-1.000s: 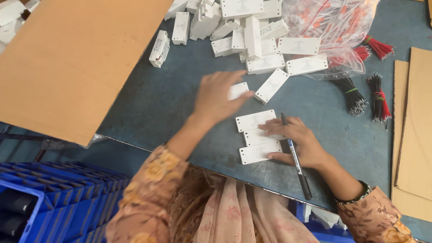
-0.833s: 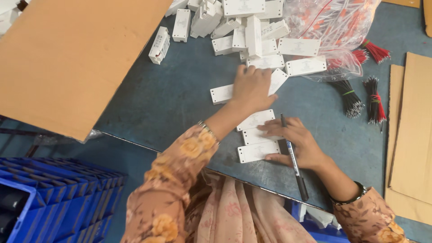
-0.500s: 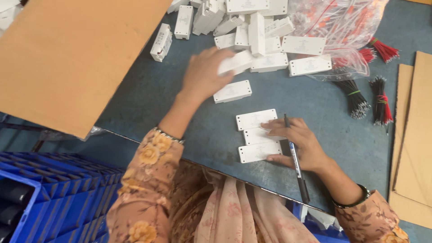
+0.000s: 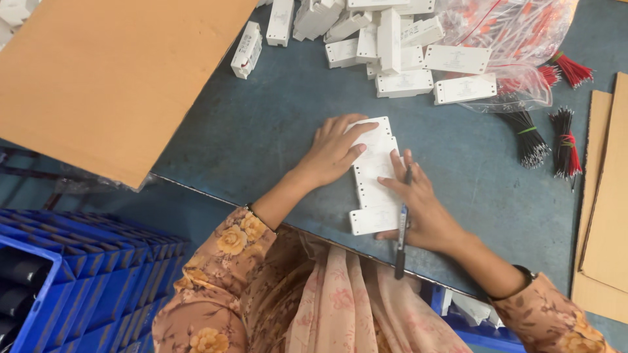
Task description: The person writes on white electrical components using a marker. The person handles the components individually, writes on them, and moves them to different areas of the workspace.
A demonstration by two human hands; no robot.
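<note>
Several flat white plastic cases (image 4: 374, 176) lie side by side in a row on the blue-grey table (image 4: 261, 124), near its front edge. My left hand (image 4: 333, 151) rests with fingers spread on the far end of the row, pressing the top case. My right hand (image 4: 418, 206) holds a dark pen (image 4: 401, 232) and touches the right side of the row with its fingertips.
A heap of white cases (image 4: 386, 39) lies at the back of the table beside a clear bag of red wires (image 4: 523, 33). Bundles of black and red wires (image 4: 546, 140) lie at right. Cardboard sheets lie at left (image 4: 111, 78) and right (image 4: 605, 196). Blue crates (image 4: 72, 274) stand below.
My left hand reached to the heap, brought back one more white case and set it at the far end of the row. My right hand stayed by the row with the pen.
</note>
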